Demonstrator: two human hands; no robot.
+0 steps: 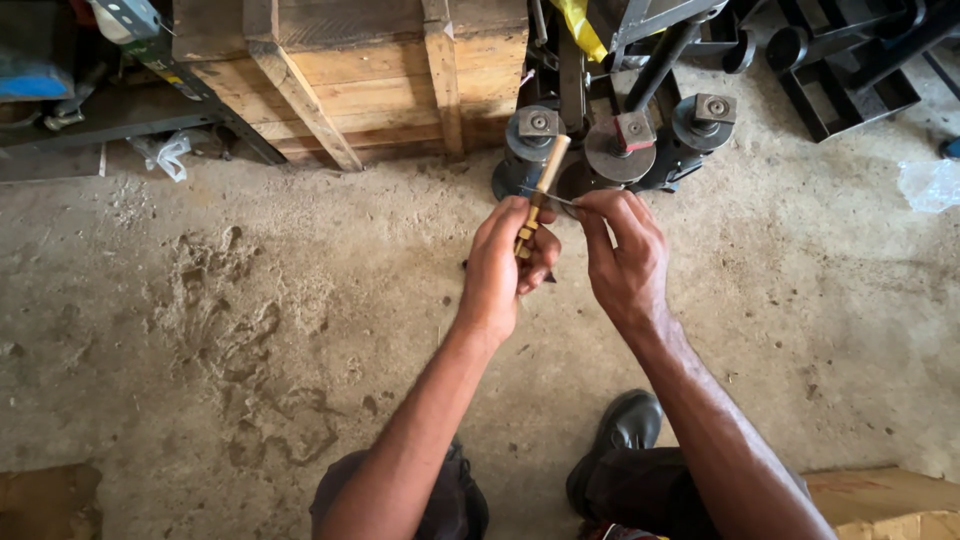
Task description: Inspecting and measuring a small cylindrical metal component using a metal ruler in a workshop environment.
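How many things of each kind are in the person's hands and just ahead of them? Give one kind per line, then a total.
Brass fitting with pale handle, in left hand: 1
Thin metal pin, in right hand: 1
Round metal rollers: 3
Wooden crate: 1
Total: 6

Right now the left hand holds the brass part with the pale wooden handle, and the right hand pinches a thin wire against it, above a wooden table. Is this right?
Not quite. In the head view the left hand holds the brass part and the right hand pinches the thin wire, but above a concrete floor, not a wooden table.
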